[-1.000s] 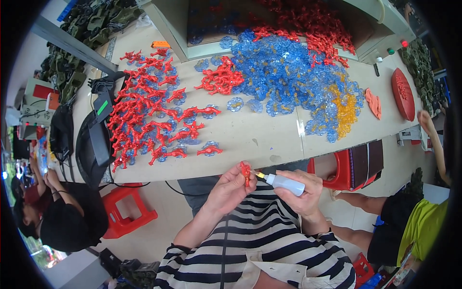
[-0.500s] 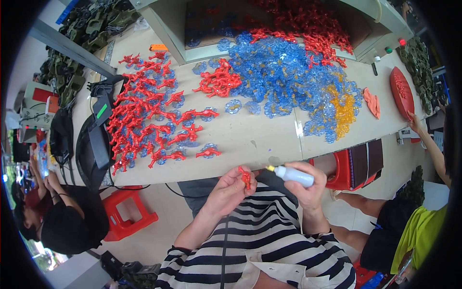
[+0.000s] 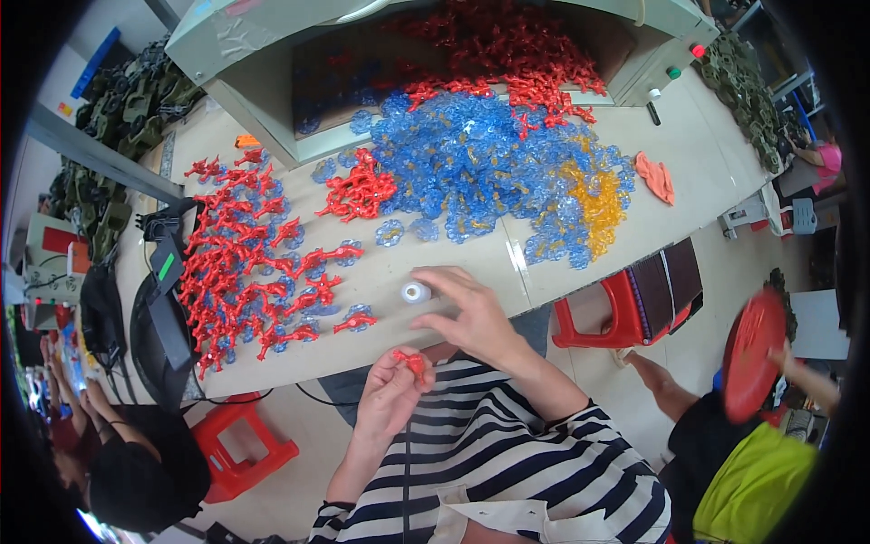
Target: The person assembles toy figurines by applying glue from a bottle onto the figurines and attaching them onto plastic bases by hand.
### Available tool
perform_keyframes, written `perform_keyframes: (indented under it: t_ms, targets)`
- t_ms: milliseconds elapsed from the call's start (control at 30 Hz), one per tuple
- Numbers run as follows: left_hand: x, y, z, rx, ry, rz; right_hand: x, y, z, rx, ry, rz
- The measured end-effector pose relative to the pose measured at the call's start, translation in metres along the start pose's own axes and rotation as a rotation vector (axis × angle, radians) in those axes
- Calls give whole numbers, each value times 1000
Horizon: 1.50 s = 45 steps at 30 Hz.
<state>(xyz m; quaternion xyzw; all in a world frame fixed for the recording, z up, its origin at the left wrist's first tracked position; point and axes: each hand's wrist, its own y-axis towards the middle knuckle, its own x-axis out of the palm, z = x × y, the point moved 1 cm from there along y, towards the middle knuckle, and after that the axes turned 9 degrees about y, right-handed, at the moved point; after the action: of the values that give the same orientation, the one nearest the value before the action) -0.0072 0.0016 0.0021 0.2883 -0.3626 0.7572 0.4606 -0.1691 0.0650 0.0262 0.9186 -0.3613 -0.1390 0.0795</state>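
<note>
Just in front of the table edge, my left hand (image 3: 390,392) pinches a small glossy red plastic figure (image 3: 412,363) between thumb and fingertips. My right hand (image 3: 476,317) is over the table's near edge, thumb and fingers spread apart, holding nothing. Beside its fingertips is a pale squeeze bottle (image 3: 416,292) on the tabletop, seen end-on; its yellow tip does not show. To the left, several red figures (image 3: 245,263) lie in rows on clear blue flower-shaped pieces. A single red figure on a blue piece (image 3: 354,318) lies nearest the bottle.
Behind lies a big heap of clear blue pieces (image 3: 444,163), with amber ones (image 3: 598,208) at its right. More red figures (image 3: 544,72) fill a grey machine's opening (image 3: 245,100). An orange cloth-like item (image 3: 654,178) is farther right. At right, another person holds a red tray (image 3: 754,354).
My right hand has moved forward and left onto the table and let go of the bottle. The left hand keeps the red figure. The other person's red tray has swung away from the table.
</note>
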Motion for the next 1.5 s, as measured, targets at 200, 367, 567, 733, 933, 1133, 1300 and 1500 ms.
perform_keyframes:
  t_ms: [200, 367, 567, 733, 933, 1133, 1300, 1500]
  targets:
    - [5, 5, 3, -26, 25, -33, -51, 20, 11, 57, -353, 400]
    - [9, 8, 2, -68, 34, -64, -48, 24, 15, 163, -179, 384]
    - [12, 13, 1, -78, 5, -51, -39, -16, -9, 125, -61, 247]
    - [21, 23, 0, -47, -20, -68, -31, -43, -21, 45, 76, 45]
    - [15, 19, -3, -50, 48, -144, -39, -49, -12, 136, 328, -122]
    - [12, 16, -6, 38, 138, -95, -43, -41, -22, 199, 221, -264]
    - [13, 15, -2, 278, 464, -20, -38, -50, -23, 121, 474, -164]
    - [16, 16, -2, 386, 558, 12, -32, -54, -19, 118, 498, -150]
